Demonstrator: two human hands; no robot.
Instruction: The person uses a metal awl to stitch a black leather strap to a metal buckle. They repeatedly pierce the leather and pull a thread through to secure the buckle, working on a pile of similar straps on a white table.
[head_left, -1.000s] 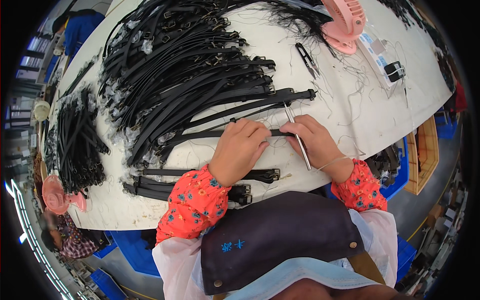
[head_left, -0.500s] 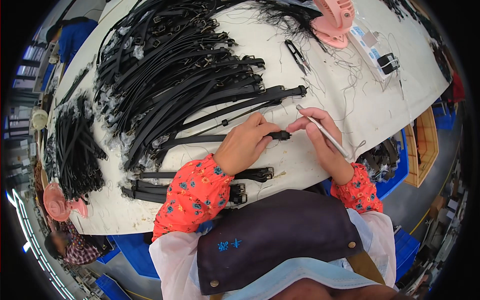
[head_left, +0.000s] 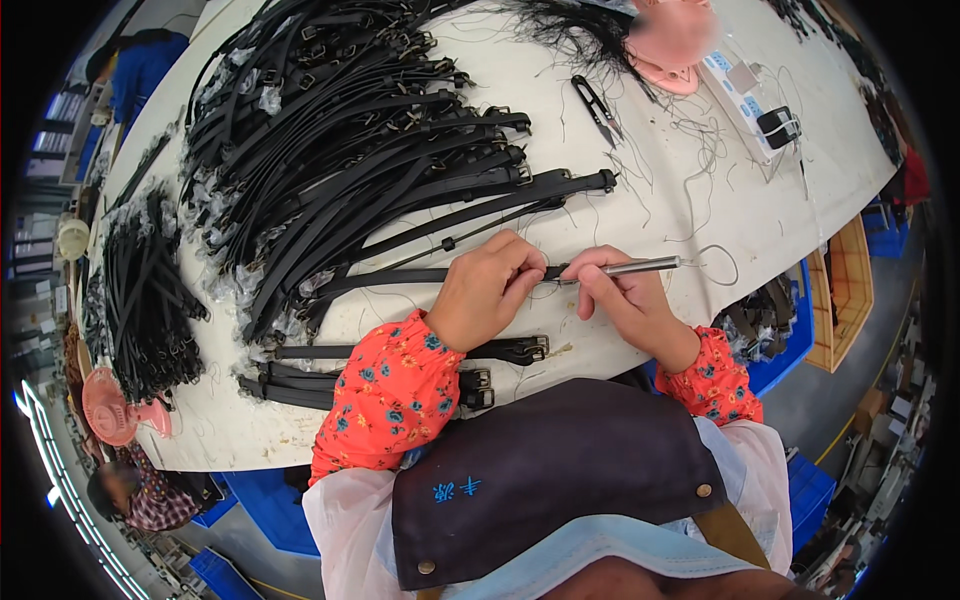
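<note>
My left hand (head_left: 485,292) is closed on a narrow black strap (head_left: 400,278), pinching it near its end over the white tabletop. Against that end my right hand (head_left: 625,305) is also closed, gripping a slim silver pen-shaped tool (head_left: 645,266) that lies almost level. Its tip is hidden among my fingers; a thin loop of thread (head_left: 735,262) curls beyond its outer end. Just ahead of my hands, a longer black strap (head_left: 500,207) lies at the edge of a big heap of black buckled straps (head_left: 340,180). Closer to me are more straps with metal buckles (head_left: 478,388).
Black thread snips (head_left: 597,108) lie ahead, near a pink fan (head_left: 665,78), a power strip (head_left: 735,100) and a black thread bundle (head_left: 585,42). Another strap pile (head_left: 150,300) and pink fan (head_left: 110,405) are left. A blue bin (head_left: 797,365) and wooden crate (head_left: 855,290) stand right.
My right hand has moved left to the strap's end, beside my left hand. The silver tool has swung from a steep slant to nearly level. My left hand stays almost in place.
</note>
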